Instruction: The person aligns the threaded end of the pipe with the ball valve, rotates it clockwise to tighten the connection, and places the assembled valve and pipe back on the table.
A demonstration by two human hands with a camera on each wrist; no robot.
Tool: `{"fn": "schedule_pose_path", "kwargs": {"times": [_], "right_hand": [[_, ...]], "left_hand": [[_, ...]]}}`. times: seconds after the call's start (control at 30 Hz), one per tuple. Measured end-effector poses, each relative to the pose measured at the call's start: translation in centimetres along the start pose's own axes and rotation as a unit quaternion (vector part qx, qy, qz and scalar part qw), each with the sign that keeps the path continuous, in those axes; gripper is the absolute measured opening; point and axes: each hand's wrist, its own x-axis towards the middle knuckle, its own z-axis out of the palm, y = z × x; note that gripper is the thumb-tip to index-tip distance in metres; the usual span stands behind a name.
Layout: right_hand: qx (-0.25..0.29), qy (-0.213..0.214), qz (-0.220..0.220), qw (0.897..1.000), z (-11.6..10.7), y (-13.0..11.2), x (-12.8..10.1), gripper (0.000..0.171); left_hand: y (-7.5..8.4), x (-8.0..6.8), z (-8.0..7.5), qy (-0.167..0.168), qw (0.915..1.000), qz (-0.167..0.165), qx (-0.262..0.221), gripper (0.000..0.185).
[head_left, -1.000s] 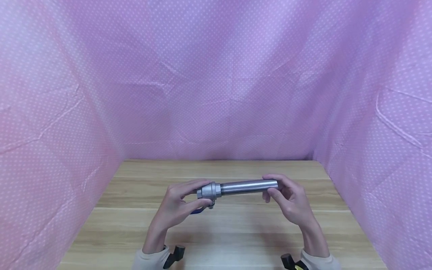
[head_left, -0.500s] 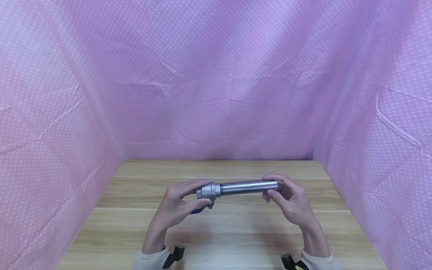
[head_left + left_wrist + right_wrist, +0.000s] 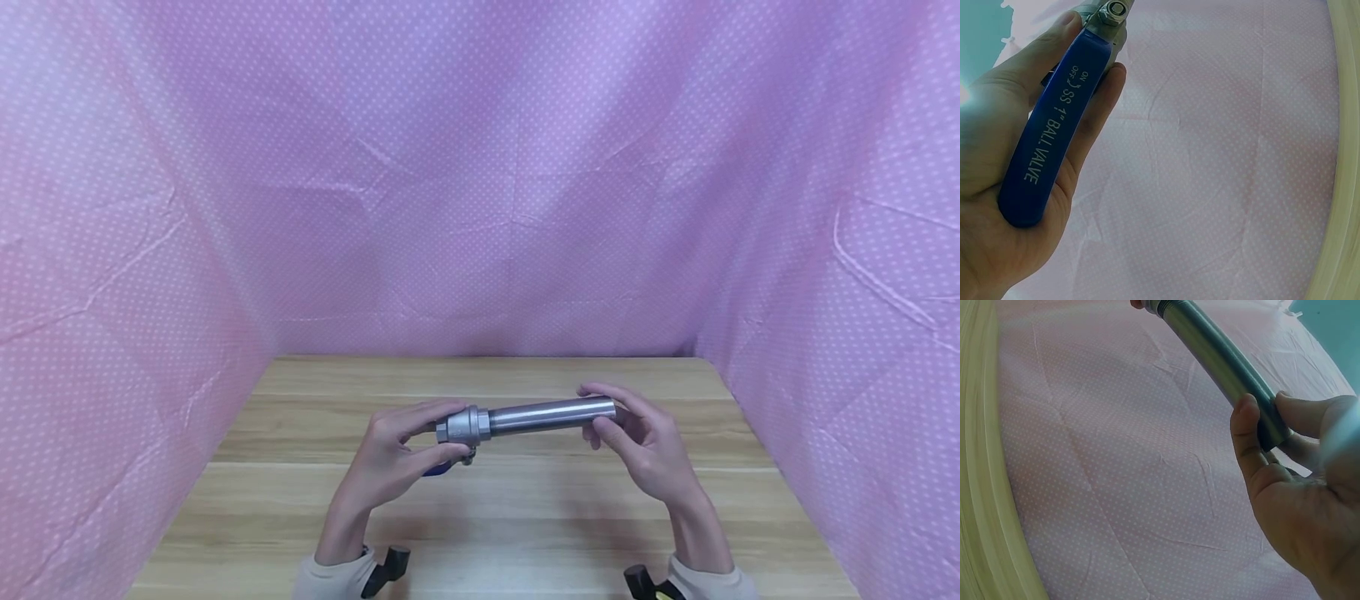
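My left hand [image 3: 386, 458] grips a silver ball valve [image 3: 465, 426] between thumb and fingers. In the left wrist view the valve's blue lever handle [image 3: 1054, 128], lettered "SS 1" BALL VALVE", lies along the palm. A smooth steel pipe [image 3: 553, 415] meets the valve's right end, and a bit of its thread shows there in the right wrist view. My right hand [image 3: 651, 450] pinches the pipe's free end with thumb and fingers. Valve and pipe are held above the table in one line, the pipe's right end slightly higher. How deep the thread sits is hidden.
Below the hands is a light wood-grain table [image 3: 525, 533]. Pink dotted cloth [image 3: 480, 208] hangs behind it and on both sides. Black mounts [image 3: 387, 571] are strapped at both wrists over pale sleeves.
The pipe's right end has shifted slightly left and tilted up a little. My right fingers have moved slightly on the pipe. My left hand and the valve stay almost still.
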Motion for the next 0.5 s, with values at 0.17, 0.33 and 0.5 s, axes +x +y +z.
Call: {"fn": "schedule_pose_path", "kwargs": {"times": [0.17, 0.33, 0.5], "right_hand": [[0.045, -0.01, -0.008, 0.999, -0.09, 0.0, -0.07, 0.046], [-0.005, 0.005, 0.015, 1.0, -0.29, -0.1, -0.39, 0.043], [-0.06, 0.009, 0.043, 0.997, -0.5, -0.48, -0.45, 0.039]], "left_hand": [[0.01, -0.05, 0.04, 0.003, 1.0, -0.003, -0.001, 0.054], [0.02, -0.07, 0.03, -0.001, 1.0, -0.003, -0.008, 0.054], [-0.01, -0.05, 0.02, -0.006, 0.9999, -0.001, -0.013, 0.054]]}}
